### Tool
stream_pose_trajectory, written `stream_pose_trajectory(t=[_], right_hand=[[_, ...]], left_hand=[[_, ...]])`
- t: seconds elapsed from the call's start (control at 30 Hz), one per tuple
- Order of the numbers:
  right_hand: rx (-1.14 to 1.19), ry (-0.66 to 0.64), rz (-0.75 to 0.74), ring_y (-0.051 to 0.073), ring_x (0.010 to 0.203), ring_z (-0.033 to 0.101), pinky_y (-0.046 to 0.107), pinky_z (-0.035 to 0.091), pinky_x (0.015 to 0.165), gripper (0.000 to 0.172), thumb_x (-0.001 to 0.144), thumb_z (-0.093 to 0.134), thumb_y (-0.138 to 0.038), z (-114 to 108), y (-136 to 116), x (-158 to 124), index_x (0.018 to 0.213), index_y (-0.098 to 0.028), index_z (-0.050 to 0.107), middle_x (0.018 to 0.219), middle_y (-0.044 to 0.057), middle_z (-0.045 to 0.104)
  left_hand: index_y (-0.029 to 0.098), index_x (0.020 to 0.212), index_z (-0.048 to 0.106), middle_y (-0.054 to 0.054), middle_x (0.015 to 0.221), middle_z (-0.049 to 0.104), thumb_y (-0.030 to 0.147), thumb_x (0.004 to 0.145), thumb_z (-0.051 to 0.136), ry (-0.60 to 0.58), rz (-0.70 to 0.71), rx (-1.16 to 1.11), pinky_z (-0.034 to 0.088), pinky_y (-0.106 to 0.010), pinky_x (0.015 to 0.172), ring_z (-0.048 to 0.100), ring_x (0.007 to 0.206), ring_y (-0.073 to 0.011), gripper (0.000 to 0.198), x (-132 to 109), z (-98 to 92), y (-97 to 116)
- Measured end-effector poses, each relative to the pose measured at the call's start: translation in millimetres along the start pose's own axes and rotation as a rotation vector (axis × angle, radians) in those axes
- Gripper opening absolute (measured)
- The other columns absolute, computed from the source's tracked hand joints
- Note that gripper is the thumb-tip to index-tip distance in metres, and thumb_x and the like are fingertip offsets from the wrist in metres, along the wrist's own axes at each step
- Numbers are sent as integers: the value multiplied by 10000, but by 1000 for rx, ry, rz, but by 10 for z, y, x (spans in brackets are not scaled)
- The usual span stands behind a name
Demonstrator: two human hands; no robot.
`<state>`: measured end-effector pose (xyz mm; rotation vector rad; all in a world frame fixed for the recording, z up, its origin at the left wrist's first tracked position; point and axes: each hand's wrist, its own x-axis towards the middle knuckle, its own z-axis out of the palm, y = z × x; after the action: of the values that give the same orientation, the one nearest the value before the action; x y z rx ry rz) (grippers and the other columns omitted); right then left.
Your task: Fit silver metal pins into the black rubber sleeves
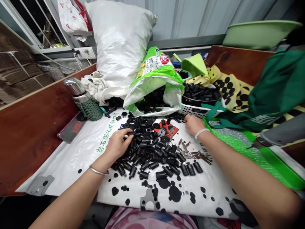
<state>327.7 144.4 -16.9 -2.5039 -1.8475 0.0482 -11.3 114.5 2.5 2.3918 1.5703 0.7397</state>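
Note:
A heap of black plastic cylinders and rings (pixel 147 149) lies on a white printed sack sheet (pixel 78 178). My left hand (pixel 119 143) is at the heap's left edge, thumb and forefinger brought together; whatever is between them is hard to make out. Farther back on the right, my right hand (pixel 194 125) has its fingers closed by some small black pieces (pixel 177 117) in front of the white basket (pixel 202 109). Its fingertips hide what they hold, if anything. Thin metal strips (pixel 190 151) lie between the heap and my right forearm.
An open green-and-white bag (pixel 154 82) of black parts stands behind the heap, before a large white sack (pixel 119 41). A flask (pixel 83 100) and a phone (pixel 72 127) are at left. At right lie a green tray (pixel 267 162) and a grey power driver (pixel 281 130).

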Motion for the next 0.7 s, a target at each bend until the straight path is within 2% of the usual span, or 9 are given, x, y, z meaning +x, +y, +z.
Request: stream_pose_trajectory(t=[0.13,0.23,0.33,0.43,0.57,0.63,0.7], right_hand=[[52,-25,17,179,927,579,387,485,792,280,867,517,-314,-57,30,-46,1090,-146,540,1094,70,571],[145,-9,-9,207,898,591,370,463,772,189,853,523,-265,-185,27,-168,975,-138,593,978,91,617],[292,35,-75,229,830,601,338,433,710,138,823,505,-230,-327,17,-416,898,-166,602,831,87,645],[481,49,-158,177,717,595,285,430,637,157,829,470,-262,-356,0,-753,917,-191,578,802,43,645],[728,25,-217,135,636,585,253,451,598,241,838,436,-264,-191,-22,-1166,1039,-188,546,794,24,643],[818,29,-226,135,669,595,250,465,608,237,837,429,-266,-104,-18,-1316,1017,-180,557,813,34,649],[919,20,-207,128,604,579,242,461,548,220,829,438,-277,-66,-1,-1433,968,-168,569,726,24,635]], left_hand=[[172,948,632,-77,913,658,292,811,505,-38,78,36,441,-385,836,582,894,-231,222,65,78,43],[164,952,629,-80,902,650,307,815,496,-57,87,50,447,-382,822,580,879,-230,238,71,53,27],[168,959,625,-75,932,647,329,825,480,-64,85,64,447,-367,825,577,895,-224,255,134,4,90],[174,970,623,-65,950,647,326,832,469,-86,141,87,445,-341,834,579,911,-214,256,319,33,330],[180,999,620,-60,975,641,310,834,478,-168,270,135,438,-321,851,581,930,-207,253,694,324,818],[167,1007,614,-78,1002,631,291,822,507,-192,288,135,439,-329,855,576,953,-217,247,879,554,1024],[131,992,611,-106,1001,622,260,810,540,-217,292,130,436,-356,867,571,961,-230,234,1031,779,1164]])
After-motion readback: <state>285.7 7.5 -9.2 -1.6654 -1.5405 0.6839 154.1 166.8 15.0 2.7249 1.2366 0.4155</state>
